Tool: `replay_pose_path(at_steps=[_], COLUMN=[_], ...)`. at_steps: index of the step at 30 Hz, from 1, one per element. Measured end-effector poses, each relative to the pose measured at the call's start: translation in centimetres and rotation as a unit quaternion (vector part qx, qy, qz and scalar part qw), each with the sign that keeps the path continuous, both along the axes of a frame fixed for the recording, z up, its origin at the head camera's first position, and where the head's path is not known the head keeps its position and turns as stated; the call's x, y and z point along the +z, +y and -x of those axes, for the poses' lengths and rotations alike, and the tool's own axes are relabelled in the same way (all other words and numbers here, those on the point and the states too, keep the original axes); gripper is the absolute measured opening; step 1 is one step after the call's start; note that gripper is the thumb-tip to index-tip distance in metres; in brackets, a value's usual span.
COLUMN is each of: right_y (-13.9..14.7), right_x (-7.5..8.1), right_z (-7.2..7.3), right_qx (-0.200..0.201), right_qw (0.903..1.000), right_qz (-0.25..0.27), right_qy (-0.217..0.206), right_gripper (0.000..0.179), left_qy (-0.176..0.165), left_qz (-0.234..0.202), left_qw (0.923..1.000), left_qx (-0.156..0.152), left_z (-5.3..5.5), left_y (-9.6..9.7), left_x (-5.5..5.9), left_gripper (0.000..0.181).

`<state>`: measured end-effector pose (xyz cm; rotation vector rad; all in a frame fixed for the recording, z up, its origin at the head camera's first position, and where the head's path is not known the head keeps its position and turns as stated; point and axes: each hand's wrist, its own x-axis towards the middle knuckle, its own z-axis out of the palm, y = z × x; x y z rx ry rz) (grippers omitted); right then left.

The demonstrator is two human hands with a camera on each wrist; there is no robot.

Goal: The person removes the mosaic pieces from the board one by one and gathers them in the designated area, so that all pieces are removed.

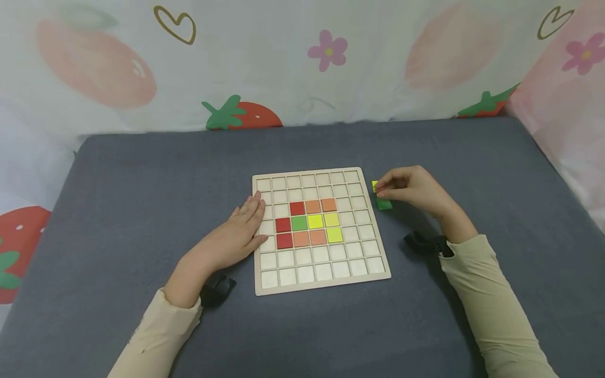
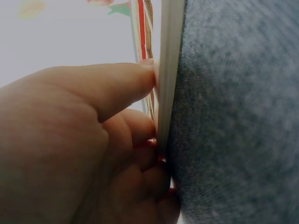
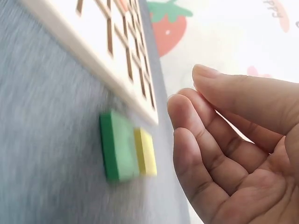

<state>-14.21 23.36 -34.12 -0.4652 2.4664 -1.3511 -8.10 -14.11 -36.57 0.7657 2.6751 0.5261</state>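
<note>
A square wooden grid board lies on the table, with red, orange, green and yellow square tiles in its middle cells. My left hand rests on the board's left edge with the fingers stretched out; in the left wrist view its thumb touches the wooden rim. Off the board's upper right side lie a green tile and a yellow tile. Just over them hovers my right hand, fingers loosely bent. The right wrist view shows no tile held, with the green tile and yellow tile below.
A dark grey cloth covers the table. Behind it hangs a white curtain printed with strawberries, flowers and hearts. Black wrist straps are on both forearms.
</note>
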Motion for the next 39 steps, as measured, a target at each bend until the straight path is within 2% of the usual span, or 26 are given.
replay_pose_path(at_steps=[9, 21, 35, 39], right_y=[-2.2, -4.7, -8.2, -9.2], right_x=[0.6, 0.5, 0.2, -0.1], right_z=[0.2, 0.6, 1.0, 1.2], right_qx=[0.017, 0.043, 0.097, 0.111], right_qw=[0.9997, 0.9988, 0.9950, 0.9934], right_qz=[0.013, 0.018, 0.025, 0.030], right_qy=[0.007, -0.013, -0.002, -0.004], right_gripper=[0.019, 0.018, 0.013, 0.012], left_qy=[0.003, 0.006, 0.012, 0.024], left_qz=[0.002, 0.005, -0.002, 0.009], left_qw=[1.0000, 1.0000, 0.9999, 0.9997], left_qx=[-0.004, 0.001, 0.000, 0.000], left_z=[0.0, 0.0, -0.1, -0.1], left_y=[0.0, 0.1, 0.0, 0.0], left_x=[-0.1, 0.0, -0.1, -0.1], left_gripper=[0.069, 0.069, 0.069, 0.069])
